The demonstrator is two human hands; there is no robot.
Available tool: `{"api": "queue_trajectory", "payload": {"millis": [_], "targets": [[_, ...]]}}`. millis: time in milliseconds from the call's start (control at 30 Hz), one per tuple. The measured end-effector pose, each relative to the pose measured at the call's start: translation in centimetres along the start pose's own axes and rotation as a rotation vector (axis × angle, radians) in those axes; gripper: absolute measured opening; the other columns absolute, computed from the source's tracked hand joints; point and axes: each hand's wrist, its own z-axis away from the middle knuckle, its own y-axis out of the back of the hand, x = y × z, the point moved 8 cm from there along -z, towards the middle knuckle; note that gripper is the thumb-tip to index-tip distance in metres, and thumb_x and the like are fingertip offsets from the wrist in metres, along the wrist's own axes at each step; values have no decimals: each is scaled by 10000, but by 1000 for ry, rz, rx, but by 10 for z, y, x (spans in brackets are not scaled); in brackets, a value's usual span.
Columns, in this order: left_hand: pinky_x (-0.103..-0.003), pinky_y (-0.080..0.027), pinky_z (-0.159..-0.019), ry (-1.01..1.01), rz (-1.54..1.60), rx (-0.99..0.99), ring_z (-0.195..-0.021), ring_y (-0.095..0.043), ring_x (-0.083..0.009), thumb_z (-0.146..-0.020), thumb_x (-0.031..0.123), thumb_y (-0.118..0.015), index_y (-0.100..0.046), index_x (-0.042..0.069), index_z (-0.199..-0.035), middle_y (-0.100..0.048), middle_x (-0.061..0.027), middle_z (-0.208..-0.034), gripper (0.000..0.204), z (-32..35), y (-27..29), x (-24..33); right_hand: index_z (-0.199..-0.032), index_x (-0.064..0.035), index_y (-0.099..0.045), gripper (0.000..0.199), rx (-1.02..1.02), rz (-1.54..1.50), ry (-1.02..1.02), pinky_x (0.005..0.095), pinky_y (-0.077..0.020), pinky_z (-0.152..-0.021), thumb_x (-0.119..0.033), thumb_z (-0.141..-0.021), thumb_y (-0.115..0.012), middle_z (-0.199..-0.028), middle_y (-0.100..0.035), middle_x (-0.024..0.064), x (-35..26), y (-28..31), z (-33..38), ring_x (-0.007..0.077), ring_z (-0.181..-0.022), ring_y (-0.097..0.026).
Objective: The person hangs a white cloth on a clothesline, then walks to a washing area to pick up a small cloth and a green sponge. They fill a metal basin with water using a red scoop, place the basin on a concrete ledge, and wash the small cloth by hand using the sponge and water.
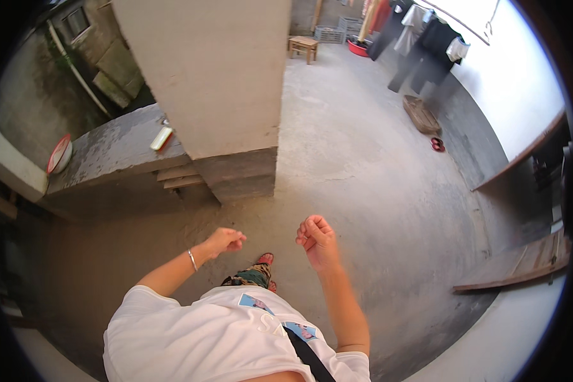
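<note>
Silver bracelet (pixel 192 260) circled the left wrist (pixel 202 253)

A red-rimmed basin (pixel 60 154) sat at the left end of the concrete ledge (pixel 102 156), probably out of the way. The left hand (pixel 225 240) and right hand (pixel 318 242) had fingers curled closed on nothing visible, raised apart, likely for balance.

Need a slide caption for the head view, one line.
Head view: left hand and right hand, both with fingers curled, held over a grey floor near a pillar.

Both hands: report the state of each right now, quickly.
Left hand: loosely closed, raised in mid-air, nothing visible in it.
Right hand: closed in a loose fist, nothing visible in it.
</note>
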Motion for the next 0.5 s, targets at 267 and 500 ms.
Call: {"api": "queue_trajectory", "payload": {"millis": [267,500], "targets": [[-292,-500,-751,150,-59,7,-804,-634,-152,-835,258,-626,-616,50,-976,-654,-54,-870,251,-111,-60,-21,-860,-94,-519,67,304,-1,-97,261,-460,-574,-133,-856,-573,-742,-552,22,-57,138,-49,123,-663,-530],[-266,-493,-700,156,-101,220,-758,-629,-132,-763,274,-708,-629,52,-921,-652,-40,-843,284,-235,-55,17,-830,-101,-546,71,702,-50,-150,273,-469,-553,-157,-829,-588,-709,-561,24,-97,351,-88,142,-631,-528]]}}
